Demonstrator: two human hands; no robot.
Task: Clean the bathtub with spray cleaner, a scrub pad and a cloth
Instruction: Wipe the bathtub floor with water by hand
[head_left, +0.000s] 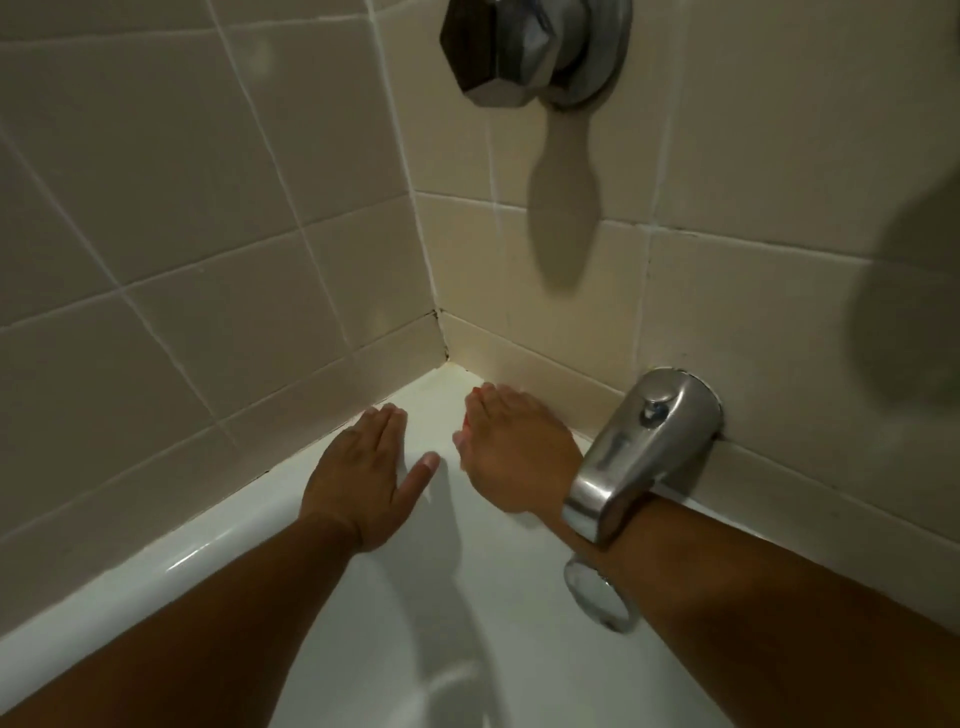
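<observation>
The white bathtub meets the tiled walls in a far corner. My left hand lies flat on the tub's rim by the left wall, fingers straight and thumb spread. My right hand presses palm down into the corner of the rim, slightly blurred, its fingers stretched toward the wall. A small reddish patch shows at the edge of that palm; I cannot tell what it is. No spray bottle, scrub pad or cloth is plainly in view.
A brushed metal tub spout juts from the right wall over my right forearm. A round chrome overflow plate sits below it. The chrome faucet handle is high on the beige tiled wall. Dark grout spots mark the corner.
</observation>
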